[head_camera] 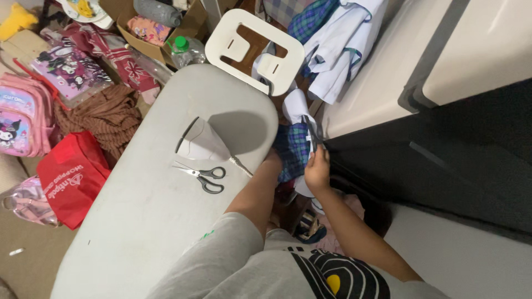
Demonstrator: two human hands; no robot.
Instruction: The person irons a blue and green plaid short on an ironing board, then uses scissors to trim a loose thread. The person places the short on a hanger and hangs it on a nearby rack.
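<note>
Beyond the ironing board's (138,221) right edge, the right hand (317,170) pinches a blue plaid garment (293,147) hanging limp, likely light and floppy, best gripped at a bunched edge. The left hand (272,159) is tucked behind the cloth; its grip cannot be told. Scissors (204,175) lie on the board.

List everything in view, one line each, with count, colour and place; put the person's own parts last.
ironing board: one, grey, centre-left.
scissors: one pair, dark handles, lying on the board.
plaid garment: one, blue-green, off the board's right edge.
white stool: one, beyond the board's tip.
white shirts: a heap, top centre.
red bag: one, floor left.
pink backpack: one, far left.
brown knit cloth: one, floor left.
cardboard box: one, top.
right hand: gripping the plaid garment.
left hand: hidden behind the board's edge, by the garment.
</note>
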